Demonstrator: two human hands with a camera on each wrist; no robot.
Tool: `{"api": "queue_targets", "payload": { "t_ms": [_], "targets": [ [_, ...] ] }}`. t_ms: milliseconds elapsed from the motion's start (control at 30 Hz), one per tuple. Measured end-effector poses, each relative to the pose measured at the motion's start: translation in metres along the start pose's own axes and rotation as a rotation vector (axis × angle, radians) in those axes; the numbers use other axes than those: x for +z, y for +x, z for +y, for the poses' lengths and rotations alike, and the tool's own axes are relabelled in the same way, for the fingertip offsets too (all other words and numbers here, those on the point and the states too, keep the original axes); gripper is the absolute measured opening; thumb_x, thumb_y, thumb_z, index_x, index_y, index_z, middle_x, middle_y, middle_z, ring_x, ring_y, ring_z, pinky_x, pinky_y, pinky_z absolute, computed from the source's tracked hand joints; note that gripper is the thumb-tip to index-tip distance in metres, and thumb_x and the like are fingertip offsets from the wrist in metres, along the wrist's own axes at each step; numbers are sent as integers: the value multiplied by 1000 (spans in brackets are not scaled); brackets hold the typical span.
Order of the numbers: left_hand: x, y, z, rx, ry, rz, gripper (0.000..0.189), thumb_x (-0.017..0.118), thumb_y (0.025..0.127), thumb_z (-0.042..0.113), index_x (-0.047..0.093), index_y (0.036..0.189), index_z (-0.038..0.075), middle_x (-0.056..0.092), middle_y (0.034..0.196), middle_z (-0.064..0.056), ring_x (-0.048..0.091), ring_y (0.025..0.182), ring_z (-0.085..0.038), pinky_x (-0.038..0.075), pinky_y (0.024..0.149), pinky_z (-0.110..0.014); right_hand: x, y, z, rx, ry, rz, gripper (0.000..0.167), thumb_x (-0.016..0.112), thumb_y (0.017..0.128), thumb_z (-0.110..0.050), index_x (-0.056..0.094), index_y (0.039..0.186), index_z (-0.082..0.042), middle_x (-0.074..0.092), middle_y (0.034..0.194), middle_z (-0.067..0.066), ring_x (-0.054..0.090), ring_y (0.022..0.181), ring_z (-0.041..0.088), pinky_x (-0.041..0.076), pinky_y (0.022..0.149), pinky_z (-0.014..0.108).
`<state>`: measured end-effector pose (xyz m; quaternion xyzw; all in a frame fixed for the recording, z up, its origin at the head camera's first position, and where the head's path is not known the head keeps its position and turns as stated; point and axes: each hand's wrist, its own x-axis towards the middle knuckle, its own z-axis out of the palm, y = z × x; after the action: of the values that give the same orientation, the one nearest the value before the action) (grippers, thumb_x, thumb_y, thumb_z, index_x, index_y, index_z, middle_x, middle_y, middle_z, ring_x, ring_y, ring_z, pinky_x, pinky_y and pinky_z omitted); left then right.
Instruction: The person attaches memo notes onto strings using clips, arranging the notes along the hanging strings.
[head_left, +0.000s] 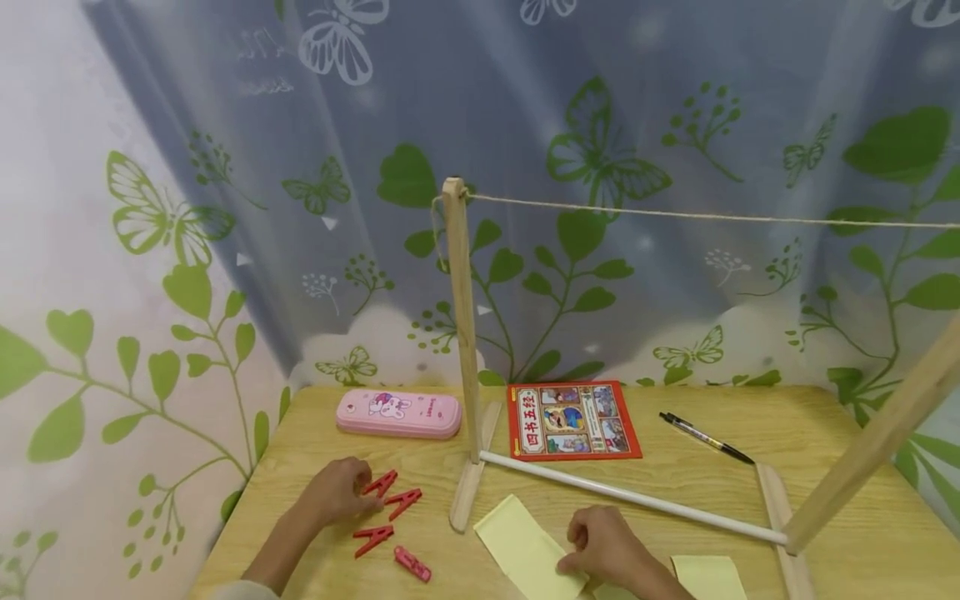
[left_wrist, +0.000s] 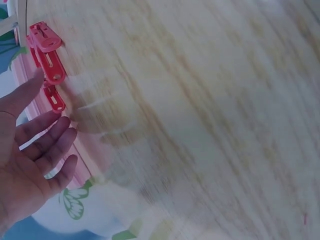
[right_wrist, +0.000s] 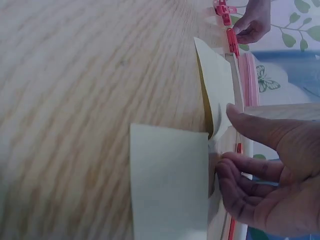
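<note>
In the head view, three red clothespins [head_left: 372, 541] and a pink clothespin [head_left: 412, 564] lie on the wooden tabletop. My left hand [head_left: 341, 492] is beside the red ones. The left wrist view shows its fingers loosely spread, with thumb and index fingertips right at the red clothespins [left_wrist: 52, 67]. Farther right, my right hand [head_left: 606, 546] is at a pale yellow paper [head_left: 517, 533]. Seen from the right wrist, this paper [right_wrist: 217, 85] stands tilted with its near edge bent, the thumb against it and the fingers bent, apart from the thumb. A second yellow paper [right_wrist: 170, 180] lies flat nearby.
A wooden frame with an upright post [head_left: 462, 333], a white crossbar [head_left: 630, 494] and a string [head_left: 675, 215] stands across the table. Behind it are a pink pencil case [head_left: 398, 414], a red-bordered book [head_left: 573, 421] and a pen [head_left: 705, 437]. A patterned curtain [head_left: 525, 283] hangs behind.
</note>
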<state>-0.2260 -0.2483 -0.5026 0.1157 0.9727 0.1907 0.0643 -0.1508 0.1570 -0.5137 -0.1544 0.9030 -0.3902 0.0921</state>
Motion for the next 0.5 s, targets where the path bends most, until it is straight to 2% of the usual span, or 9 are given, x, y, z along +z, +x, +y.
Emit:
{"api": "queue_targets", "payload": {
  "t_ms": [100, 233, 333, 500],
  "targets": [
    [3, -2, -1, -8, 16, 9, 32, 84, 69, 27, 57, 70, 10, 50, 68, 0, 42, 63, -12, 35, 58, -26, 3, -1, -4, 31, -21, -6, 33, 88, 61, -16, 58, 70, -5, 55, 65, -1, 44, 58, 5, 38, 53, 21],
    [5, -2, -1, -3, 26, 23, 29, 83, 70, 21, 56, 69, 10, 49, 67, 1, 42, 62, -12, 35, 57, -25, 6, 0, -10, 74, -90, 4, 34, 88, 61, -13, 55, 67, -9, 50, 64, -3, 42, 58, 9, 36, 51, 21],
    [3, -1, 0, -12, 12, 13, 27, 81, 71, 19, 56, 71, 10, 50, 67, 0, 44, 61, -13, 36, 56, -27, 7, 2, -13, 106, -139, 21, 34, 88, 59, -11, 54, 65, -9, 49, 63, -3, 42, 58, 10, 36, 51, 22],
    [-2, -2, -1, -52, -25, -18, 21, 78, 75, 16, 59, 80, 8, 57, 71, -1, 51, 65, -14, 42, 58, -30, 9, 5, -15, 171, -146, 24, 32, 88, 58, -8, 57, 64, -9, 51, 64, -2, 45, 61, 12, 38, 53, 24]
  ]
}}
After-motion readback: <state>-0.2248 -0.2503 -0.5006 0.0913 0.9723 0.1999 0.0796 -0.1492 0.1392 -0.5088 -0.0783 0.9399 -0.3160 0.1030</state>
